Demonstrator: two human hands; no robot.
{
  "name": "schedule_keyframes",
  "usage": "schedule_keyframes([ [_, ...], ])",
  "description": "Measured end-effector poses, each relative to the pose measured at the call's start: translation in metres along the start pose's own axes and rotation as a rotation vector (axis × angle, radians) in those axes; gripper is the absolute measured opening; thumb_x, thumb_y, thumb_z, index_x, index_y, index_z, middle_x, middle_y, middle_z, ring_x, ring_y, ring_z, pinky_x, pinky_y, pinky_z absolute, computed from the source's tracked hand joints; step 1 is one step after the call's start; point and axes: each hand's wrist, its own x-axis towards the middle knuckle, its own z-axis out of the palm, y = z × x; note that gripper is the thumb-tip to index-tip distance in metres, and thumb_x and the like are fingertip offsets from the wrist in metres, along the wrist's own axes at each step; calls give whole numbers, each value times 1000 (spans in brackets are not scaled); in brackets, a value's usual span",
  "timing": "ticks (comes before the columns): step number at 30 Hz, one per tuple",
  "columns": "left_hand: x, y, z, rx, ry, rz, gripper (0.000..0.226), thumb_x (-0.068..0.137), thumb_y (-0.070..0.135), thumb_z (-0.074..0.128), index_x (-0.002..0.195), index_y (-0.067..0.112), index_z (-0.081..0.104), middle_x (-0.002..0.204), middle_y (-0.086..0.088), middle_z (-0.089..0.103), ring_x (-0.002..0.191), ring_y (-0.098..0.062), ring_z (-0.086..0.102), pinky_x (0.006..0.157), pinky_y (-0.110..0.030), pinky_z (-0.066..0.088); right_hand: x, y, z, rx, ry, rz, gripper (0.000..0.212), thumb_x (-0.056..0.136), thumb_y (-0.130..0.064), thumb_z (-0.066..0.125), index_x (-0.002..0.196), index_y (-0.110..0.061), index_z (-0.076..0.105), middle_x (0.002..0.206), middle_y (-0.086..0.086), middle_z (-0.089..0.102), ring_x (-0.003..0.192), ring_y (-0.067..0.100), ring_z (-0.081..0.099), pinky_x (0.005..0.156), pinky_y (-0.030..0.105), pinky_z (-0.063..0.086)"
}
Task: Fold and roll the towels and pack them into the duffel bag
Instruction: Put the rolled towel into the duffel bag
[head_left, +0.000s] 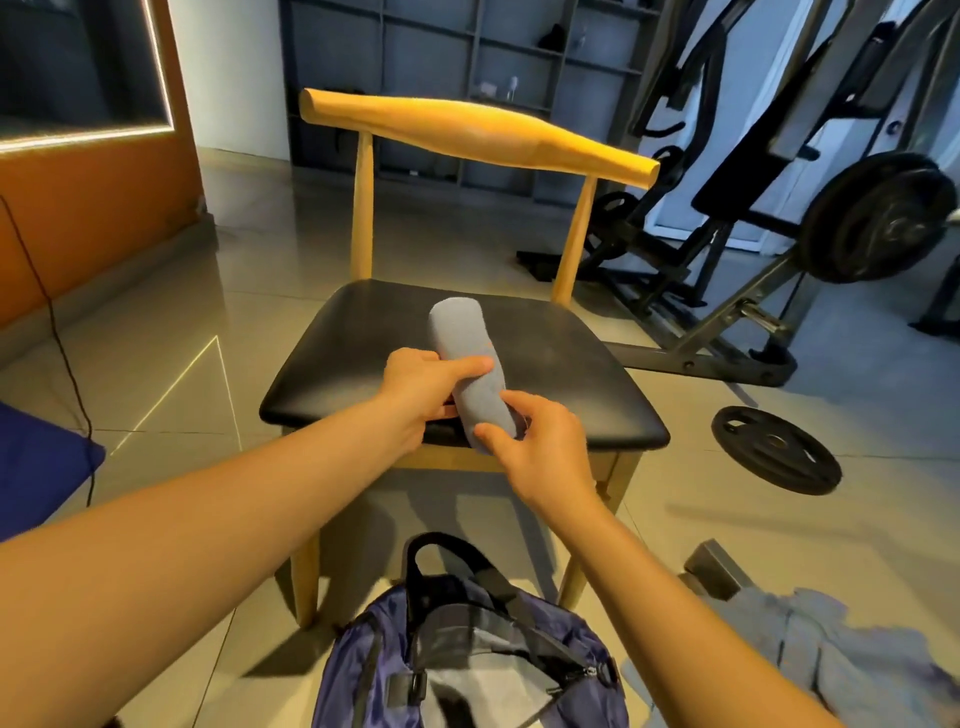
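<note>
The rolled grey towel (465, 338) is a tight cylinder over the black seat of a wooden chair (571, 364). It points away from the person, and its near end reaches out past the seat's front edge. Whether its far end rests on the seat or is lifted just off it cannot be told.

Both hands hold the roll. The left hand (421, 395) grips it from the left at about the middle, with the thumb laid across the top and the fingers curled in under the side. The right hand (540, 447) holds the near end, with the thumb against the tip and the fingers curled over the roll's right side.

On the tiled floor just in front of the chair, between the person's forearms, is the navy duffel bag (358, 675). Its top gapes open, a pale lining shows inside, and one black handle stands up.

To the right of the bag, a loose grey towel (831, 639) lies crumpled on the floor. Farther right, beside the chair, a black weight plate (774, 449) lies flat. A weight machine (779, 208) stands behind it. A grey shelf unit (441, 78) fills the wall behind the chair.
</note>
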Motion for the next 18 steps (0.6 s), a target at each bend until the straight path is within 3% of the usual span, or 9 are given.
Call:
schedule_keyframes([
  [2,-18,-8,-11,99,-69,72,30,79,20,86,102,5,72,101,-8,77,88,-20,75,63,-28,60,-20,5,0,113,-71,27,32,84,-43,72,108,-22,77,92,-4,77,83,12,69,73,39,58],
  [4,-33,-12,-23,214,-134,136,29,81,21,84,106,10,72,101,-3,76,89,-15,74,63,-24,59,-32,6,-7,348,-119,90,22,90,-30,76,96,-9,80,86,5,78,81,11,71,77,39,60],
  [6,-47,-15,-32,268,-217,153,29,83,22,83,109,15,71,103,1,76,90,-9,73,60,-19,56,-34,6,-18,491,-72,205,33,93,-32,72,87,0,76,82,16,75,74,15,68,75,37,58],
  [10,-68,-41,-33,346,-358,75,44,81,20,83,121,19,65,106,1,76,97,-13,74,69,-23,55,-38,7,-20,672,-341,458,55,82,-56,71,114,-11,74,106,3,78,103,19,72,91,36,58],
  [12,-73,-61,-31,342,-378,13,59,77,20,87,126,22,54,111,-3,75,97,-16,74,70,-29,58,-44,11,-11,744,-421,539,51,84,-49,74,115,-9,74,111,6,77,108,25,71,96,39,56],
  [15,-74,-86,-29,327,-379,-91,65,76,19,88,126,24,47,112,-8,73,94,-19,75,76,-36,63,-57,25,1,852,-411,653,34,86,-30,77,109,-5,74,104,7,78,96,22,72,87,36,59],
  [18,-72,-110,-28,297,-407,-194,66,77,19,88,128,24,46,111,-10,73,92,-22,76,78,-37,63,-71,44,14,923,-440,753,49,76,-31,82,116,-4,72,109,12,76,96,25,72,81,38,60],
])
